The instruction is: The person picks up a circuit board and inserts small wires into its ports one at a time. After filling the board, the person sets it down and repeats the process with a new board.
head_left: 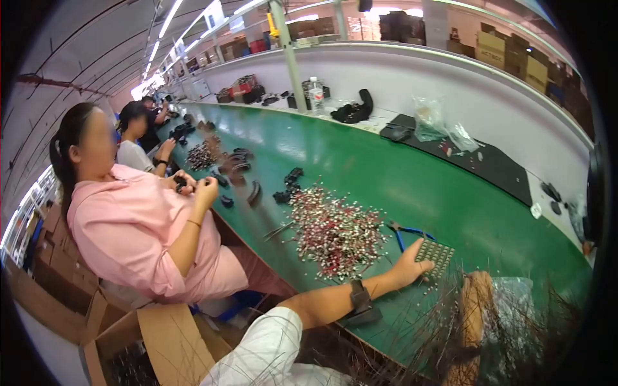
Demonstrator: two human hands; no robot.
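My left hand (pixel 412 265) is closed on the near left edge of a flat panel (pixel 436 256) with a grid of small pale cells, probably a circuit board panel, its thumb lying on top. A dark band circles that wrist. My right hand (pixel 477 286) is beside a clear plastic bag (pixel 513 293), right of the panel; dark hair strands cross it and its fingers cannot be made out. Left of the panel spreads a large heap of small silvery parts with red bits (pixel 335 231). Blue-handled pliers (pixel 412 231) lie between heap and panel, and a few loose small parts lie near my hands.
At the left, a person in pink (pixel 141 225) handles a small black part; others sit further along the green table (pixel 373 161). Curved black pieces (pixel 254 193) and tweezers (pixel 278 230) lie left of the heap. A black mat (pixel 489 170) and bottle (pixel 315 96) are behind. Cardboard boxes (pixel 167 341) stand below.
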